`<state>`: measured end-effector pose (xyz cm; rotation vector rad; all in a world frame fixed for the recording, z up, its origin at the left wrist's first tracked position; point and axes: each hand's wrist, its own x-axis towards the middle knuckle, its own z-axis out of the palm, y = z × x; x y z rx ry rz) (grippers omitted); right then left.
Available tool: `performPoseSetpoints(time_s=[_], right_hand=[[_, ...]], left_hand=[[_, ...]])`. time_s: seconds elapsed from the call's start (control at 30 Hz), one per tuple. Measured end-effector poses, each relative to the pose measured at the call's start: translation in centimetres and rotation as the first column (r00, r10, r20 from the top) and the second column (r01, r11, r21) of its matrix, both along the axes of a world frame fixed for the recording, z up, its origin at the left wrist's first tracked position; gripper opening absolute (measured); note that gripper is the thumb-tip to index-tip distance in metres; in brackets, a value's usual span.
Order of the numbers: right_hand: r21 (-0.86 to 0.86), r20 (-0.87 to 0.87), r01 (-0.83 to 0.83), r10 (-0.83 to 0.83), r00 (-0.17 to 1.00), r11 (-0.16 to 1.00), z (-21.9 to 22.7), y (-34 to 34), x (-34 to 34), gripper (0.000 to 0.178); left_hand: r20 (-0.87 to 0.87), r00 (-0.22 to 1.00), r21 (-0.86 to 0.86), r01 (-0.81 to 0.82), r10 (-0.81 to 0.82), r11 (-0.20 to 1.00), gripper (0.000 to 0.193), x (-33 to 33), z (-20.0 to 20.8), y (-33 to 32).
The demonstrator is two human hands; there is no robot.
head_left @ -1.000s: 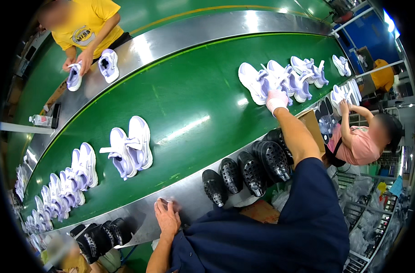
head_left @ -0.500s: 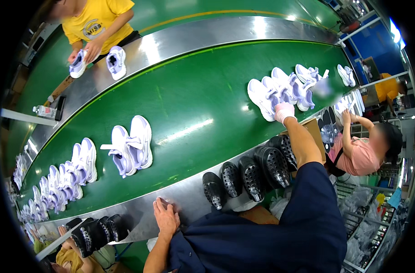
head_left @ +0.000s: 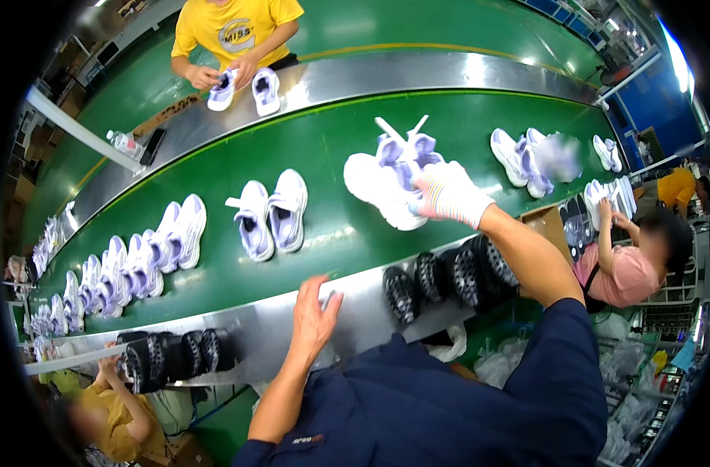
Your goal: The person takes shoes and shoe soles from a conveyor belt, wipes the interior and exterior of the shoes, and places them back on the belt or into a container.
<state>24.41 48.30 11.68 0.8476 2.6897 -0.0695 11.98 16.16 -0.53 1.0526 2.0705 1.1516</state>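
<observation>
My right hand (head_left: 451,194), in a pale striped knit glove, is closed on a pair of white and lavender sneakers (head_left: 374,180) above the green conveyor belt (head_left: 332,272). The straps of that pair stick up, and the glove hides part of the nearer shoe. My bare left hand (head_left: 314,319) hovers by the metal edge of the line with its fingers apart and nothing in it. A second pair of sneakers (head_left: 286,210) stands on the belt ahead of that hand.
Black perforated shoe-shaped forms (head_left: 464,276) sit on the near ledge, more (head_left: 176,359) at left. Sneakers (head_left: 141,261) line the belt at left; others (head_left: 509,156) stand at right. Across the belt, a person in yellow (head_left: 234,35) handles shoes; a person in pink (head_left: 623,272) works at right.
My right hand has carried the sneakers leftward along the belt, away from the other shoes. My left hand has lifted off the metal ledge. The whole view has shifted.
</observation>
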Motion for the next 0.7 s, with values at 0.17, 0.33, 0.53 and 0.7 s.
performPoseSetpoints(time_s=[0.17, 0.33, 0.53, 0.7], right_hand=[[-0.148, -0.022, -0.172, 0.17, 0.985, 0.974, 0.7, -15.7, -1.4, 0.022], [-0.232, -0.046, -0.226, 0.222, 0.974, 0.946, -5.9, -28.9, -1.9, 0.015], [-0.238, -0.539, -0.15, -0.002, 0.842, 0.96, -12.8, -35.3, 1.6, 0.038], [-0.102, -0.404, 0.676, -0.651, 0.643, 0.73, -9.8, -27.8, 10.8, 0.052]], left_hand=[[-0.078, 0.99, 0.118, -0.106, 0.116, 0.987, 0.06, -1.4, 3.9, -2.3], [-0.175, 0.982, -0.014, -0.074, 0.071, 0.997, 0.059, -4.0, -2.9, -8.9], [0.166, 0.977, -0.232, -0.09, 0.131, 0.968, 0.054, -6.7, -4.9, -15.1], [-0.444, 0.882, 0.03, -0.157, 0.154, 0.987, 0.04, -6.9, -2.9, -17.8]])
